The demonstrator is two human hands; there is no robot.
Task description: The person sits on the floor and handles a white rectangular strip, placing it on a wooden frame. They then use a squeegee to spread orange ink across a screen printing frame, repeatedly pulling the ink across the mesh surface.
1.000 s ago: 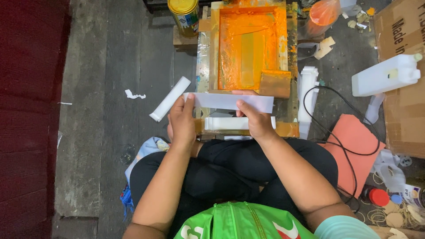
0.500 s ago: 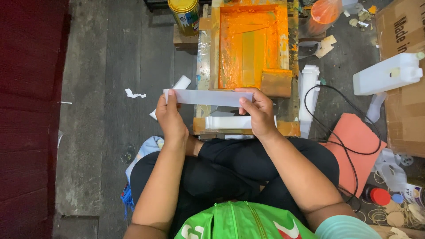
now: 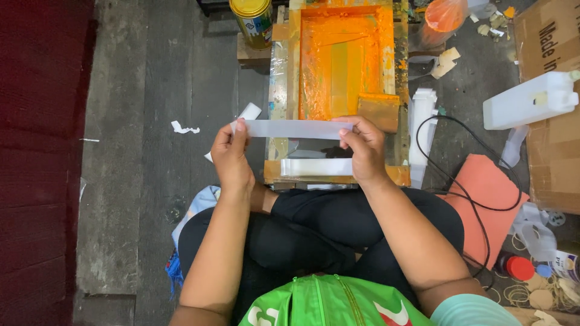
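A long translucent white strip (image 3: 296, 128) is stretched flat between both hands. My left hand (image 3: 232, 156) pinches its left end and my right hand (image 3: 362, 148) pinches its right end. The strip hovers over the near end of a wooden printing frame (image 3: 344, 60) coated in orange ink. A small wooden squeegee block (image 3: 378, 111) rests in the frame near my right hand. A stack of similar white strips (image 3: 317, 167) lies on the frame's near edge, below the held strip. My crossed legs in black trousers sit just under the frame.
A yellow-lidded tin (image 3: 252, 21) stands at the frame's far left. To the right lie a white plastic jug (image 3: 530, 101), cardboard boxes (image 3: 553, 42), a black cable (image 3: 459, 157) and an orange sheet (image 3: 486, 202). A torn paper scrap (image 3: 183, 128) lies on the grey floor.
Both hands have lifted the strip up off the frame's near edge and moved it slightly left, holding it taut in the air.
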